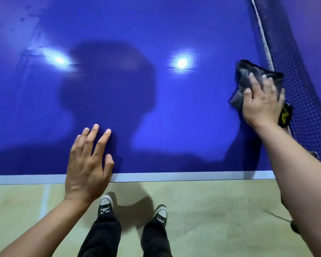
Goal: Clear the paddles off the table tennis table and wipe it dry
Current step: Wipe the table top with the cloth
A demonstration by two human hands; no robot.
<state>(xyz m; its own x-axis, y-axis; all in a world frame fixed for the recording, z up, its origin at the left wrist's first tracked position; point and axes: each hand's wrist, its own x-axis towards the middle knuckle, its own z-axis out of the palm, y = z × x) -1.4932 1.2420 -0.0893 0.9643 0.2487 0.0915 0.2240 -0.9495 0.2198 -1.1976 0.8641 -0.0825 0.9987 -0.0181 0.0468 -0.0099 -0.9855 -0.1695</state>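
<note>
The glossy blue table tennis table (pixel 156 108) lies open leftward from its pale near edge, bounded at right by one dark mesh net (pixel 293 75). The right hand (pixel 263 102) presses one crumpled dark grey cloth (pixel 252 76) flat beside the net, fingers spread. The left hand (pixel 90 160) rests flat, fingers spread, at the edge. Two ceiling lights reflect.

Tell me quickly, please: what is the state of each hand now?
Left hand: open, fingers straight, resting flat on the table near its edge.
Right hand: open, fingers spread, pressing the dark cloth onto the table.
</note>
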